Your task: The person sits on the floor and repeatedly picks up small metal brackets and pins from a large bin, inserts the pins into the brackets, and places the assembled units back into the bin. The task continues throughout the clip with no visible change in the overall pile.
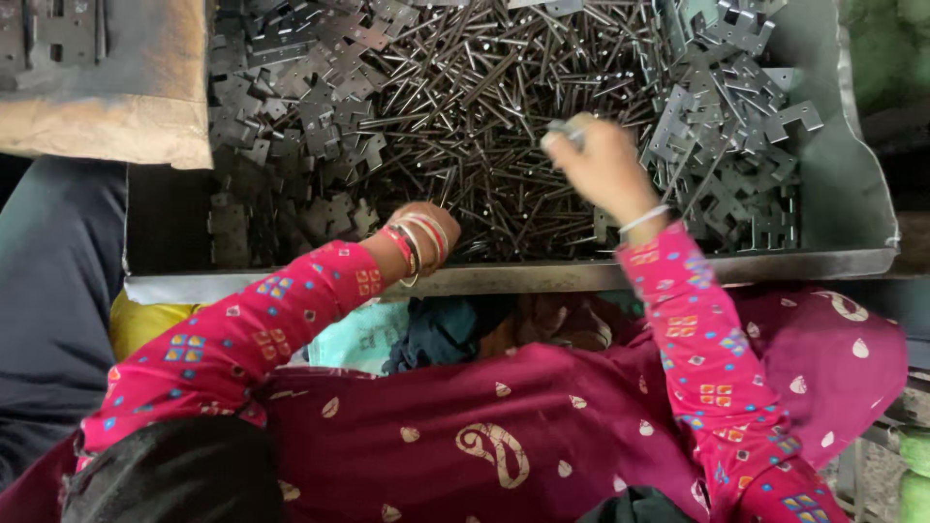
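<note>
A large grey metal tray (pixel 852 194) holds a heap of thin dark metal rods (pixel 484 97) in its middle, with flat notched metal plates (pixel 300 107) on the left and more plates (pixel 727 126) on the right. My right hand (pixel 596 160) is raised over the rods and pinches a small metal piece (pixel 564 129) between its fingertips. My left hand (pixel 426 225) dips into the rods near the tray's front wall; its fingers are hidden, and red and gold bangles ring the wrist. Both sleeves are pink with a printed pattern.
A worn brown board (pixel 126 107) with a few metal plates on it lies over the tray's left rear corner. Maroon patterned cloth (pixel 504 426) covers my lap below the tray's front rim (pixel 542 276). Dark fabric (pixel 48 291) is at the left.
</note>
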